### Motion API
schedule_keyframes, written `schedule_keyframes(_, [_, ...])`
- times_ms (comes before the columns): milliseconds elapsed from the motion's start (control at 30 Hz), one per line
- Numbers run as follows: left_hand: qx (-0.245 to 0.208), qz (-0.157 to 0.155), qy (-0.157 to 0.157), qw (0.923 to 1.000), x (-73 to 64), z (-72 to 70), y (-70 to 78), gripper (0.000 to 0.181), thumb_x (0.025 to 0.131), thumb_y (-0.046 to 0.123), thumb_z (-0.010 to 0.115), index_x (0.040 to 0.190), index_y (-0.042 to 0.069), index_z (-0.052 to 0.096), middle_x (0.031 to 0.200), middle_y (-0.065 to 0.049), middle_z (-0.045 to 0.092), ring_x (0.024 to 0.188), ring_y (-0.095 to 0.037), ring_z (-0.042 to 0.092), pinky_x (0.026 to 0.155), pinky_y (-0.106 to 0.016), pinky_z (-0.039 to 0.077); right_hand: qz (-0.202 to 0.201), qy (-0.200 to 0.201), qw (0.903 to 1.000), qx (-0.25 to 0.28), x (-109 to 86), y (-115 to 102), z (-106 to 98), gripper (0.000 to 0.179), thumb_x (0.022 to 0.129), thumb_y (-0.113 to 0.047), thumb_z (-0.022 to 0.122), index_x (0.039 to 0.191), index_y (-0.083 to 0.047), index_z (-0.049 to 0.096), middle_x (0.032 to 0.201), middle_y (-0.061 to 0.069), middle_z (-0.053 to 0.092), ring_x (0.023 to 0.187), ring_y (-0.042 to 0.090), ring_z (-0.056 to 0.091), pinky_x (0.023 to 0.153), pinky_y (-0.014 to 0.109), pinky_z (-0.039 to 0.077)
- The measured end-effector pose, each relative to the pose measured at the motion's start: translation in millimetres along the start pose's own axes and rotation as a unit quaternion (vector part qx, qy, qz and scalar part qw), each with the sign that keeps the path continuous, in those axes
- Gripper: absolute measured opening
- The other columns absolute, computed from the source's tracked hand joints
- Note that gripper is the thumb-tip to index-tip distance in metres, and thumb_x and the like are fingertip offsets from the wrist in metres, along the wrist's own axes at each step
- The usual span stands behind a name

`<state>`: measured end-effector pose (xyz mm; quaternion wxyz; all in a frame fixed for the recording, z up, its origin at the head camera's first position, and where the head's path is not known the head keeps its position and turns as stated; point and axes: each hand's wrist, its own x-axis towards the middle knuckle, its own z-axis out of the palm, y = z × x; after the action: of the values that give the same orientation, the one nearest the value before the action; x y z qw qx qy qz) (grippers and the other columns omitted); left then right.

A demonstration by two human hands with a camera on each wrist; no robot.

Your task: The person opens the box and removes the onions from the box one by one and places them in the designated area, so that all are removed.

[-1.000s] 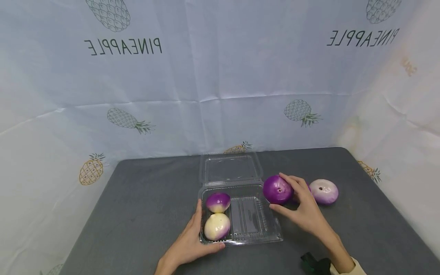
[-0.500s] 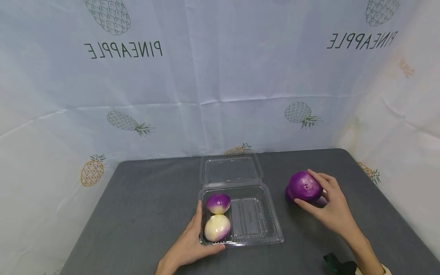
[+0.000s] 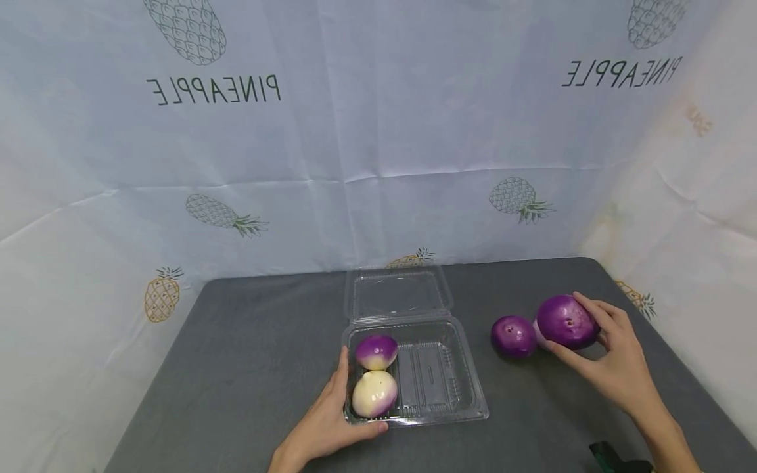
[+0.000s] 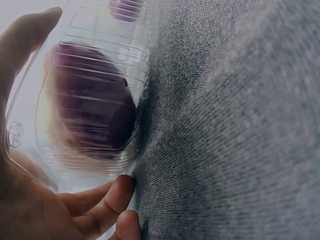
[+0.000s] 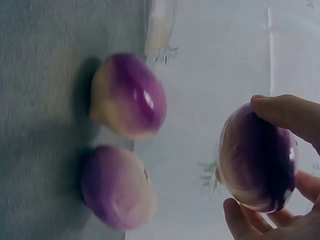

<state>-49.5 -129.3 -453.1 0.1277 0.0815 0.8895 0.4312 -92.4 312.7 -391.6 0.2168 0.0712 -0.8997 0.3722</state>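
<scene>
As the left grip (image 3: 324,420) holds the clear container (image 3: 424,374) by its near-left corner, lower centre, seemingly to steady it, here's the right grip (image 3: 612,358) clasping a purple bulb (image 3: 564,322) mid-right, thumb opposite fingers, probably against slipping, above two loose bulbs (image 5: 128,95).
</scene>
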Motion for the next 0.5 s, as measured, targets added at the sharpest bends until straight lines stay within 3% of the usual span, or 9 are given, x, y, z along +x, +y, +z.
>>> schedule_keyframes(333, [0.001,-0.003,0.001,1.0,0.0,0.1,0.4,0.139,0.073,0.061,0.085,0.165,0.019,-0.01,0.168,-0.024,0.022,0.154,-0.045,0.026,0.114,-0.071,0.032,0.015,0.013,0.9996,-0.018,9.6,29,-23,0.089,0.07,-0.001,0.09,0.15,-0.003,0.049,0.137,0.032,0.041,0.111,-0.019,0.028,0.078,-0.009,0.026])
schedule_keyframes(500, [0.001,-0.005,0.001,1.0,0.0,-0.2,0.4,0.139,0.073,0.061,0.085,0.165,0.02,-0.01,0.169,-0.023,0.021,0.154,-0.045,0.026,0.114,-0.071,0.032,0.036,0.011,0.9991,-0.018,11.2,41,-30,0.091,0.074,-0.003,0.089,0.154,-0.007,0.045,0.14,0.036,0.036,0.112,-0.019,0.026,0.077,-0.009,0.026])
